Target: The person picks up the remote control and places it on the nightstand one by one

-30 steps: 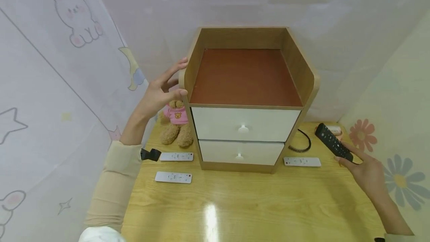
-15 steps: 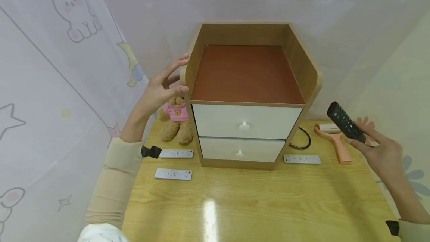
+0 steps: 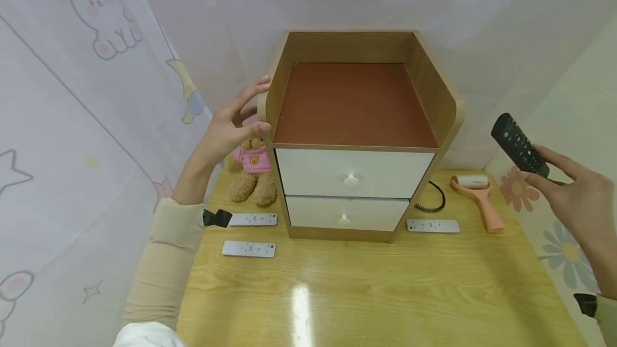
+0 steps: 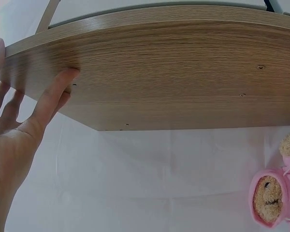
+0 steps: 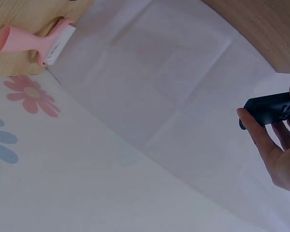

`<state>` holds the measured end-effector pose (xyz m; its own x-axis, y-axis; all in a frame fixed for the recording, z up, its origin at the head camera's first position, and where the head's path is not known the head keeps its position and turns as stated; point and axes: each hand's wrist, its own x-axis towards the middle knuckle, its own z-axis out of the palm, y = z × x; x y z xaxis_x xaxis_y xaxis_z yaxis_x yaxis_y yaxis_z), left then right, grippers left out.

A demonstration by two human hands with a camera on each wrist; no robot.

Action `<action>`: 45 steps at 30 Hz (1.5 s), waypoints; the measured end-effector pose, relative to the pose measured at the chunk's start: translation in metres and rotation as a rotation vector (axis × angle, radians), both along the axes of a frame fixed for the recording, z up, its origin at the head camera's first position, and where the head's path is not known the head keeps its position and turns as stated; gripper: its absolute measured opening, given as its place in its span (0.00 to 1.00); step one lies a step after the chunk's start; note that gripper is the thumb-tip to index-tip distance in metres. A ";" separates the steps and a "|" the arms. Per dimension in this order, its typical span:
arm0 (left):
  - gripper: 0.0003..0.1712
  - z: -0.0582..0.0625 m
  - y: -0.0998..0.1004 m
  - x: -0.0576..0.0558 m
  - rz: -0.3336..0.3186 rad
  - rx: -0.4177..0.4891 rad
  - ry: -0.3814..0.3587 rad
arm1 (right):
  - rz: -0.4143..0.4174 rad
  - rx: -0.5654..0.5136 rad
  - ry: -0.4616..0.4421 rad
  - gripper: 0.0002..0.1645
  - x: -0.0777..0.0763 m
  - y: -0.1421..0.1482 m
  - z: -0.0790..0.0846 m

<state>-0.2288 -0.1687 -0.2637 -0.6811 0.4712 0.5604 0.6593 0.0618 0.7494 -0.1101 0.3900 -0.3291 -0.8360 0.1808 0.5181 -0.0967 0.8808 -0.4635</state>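
My left hand [image 3: 226, 130] rests against the left side panel of a small wooden cabinet [image 3: 354, 233], fingers spread and straight along the upper edge. In the left wrist view, fingertips of that hand [image 4: 19, 130] touch the brown panel's outer face. The cabinet has two white drawers [image 3: 308, 173] with white knobs, both closed, below a bare brown top tray. My right hand [image 3: 583, 191] pinches a black remote control [image 3: 518, 143] by its lower end, raised above the table to the right of the cabinet. The right wrist view shows the remote [image 5: 268, 108] between thumb and fingers.
Two white remotes [image 3: 248, 249] lie left of the cabinet, another white remote [image 3: 433, 226] to its right. A pink-shirted teddy bear [image 3: 254, 162] sits behind my left forearm. A peach lint roller [image 3: 482, 202] and a black coiled cord [image 3: 436, 205] lie at right. Patterned cloth walls surround the table.
My right hand has lifted the black remote up and to the right, uncovering the lint roller. The left hand stays on the cabinet's side.
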 end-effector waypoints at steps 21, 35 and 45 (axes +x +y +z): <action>0.37 -0.004 -0.002 0.002 0.002 -0.001 -0.060 | 0.061 0.167 0.055 0.33 -0.024 -0.013 0.063; 0.36 0.000 -0.003 0.000 -0.017 0.014 -0.071 | 0.151 0.330 0.068 0.31 -0.049 -0.036 0.108; 0.37 -0.003 -0.007 -0.002 -0.053 0.053 -0.130 | 0.265 0.395 0.094 0.31 -0.065 -0.058 0.135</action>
<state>-0.2304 -0.1759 -0.2663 -0.7242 0.4806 0.4946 0.5581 -0.0129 0.8297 -0.1752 0.3315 -0.1945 -0.7731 -0.2577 0.5795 -0.3671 0.9270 -0.0774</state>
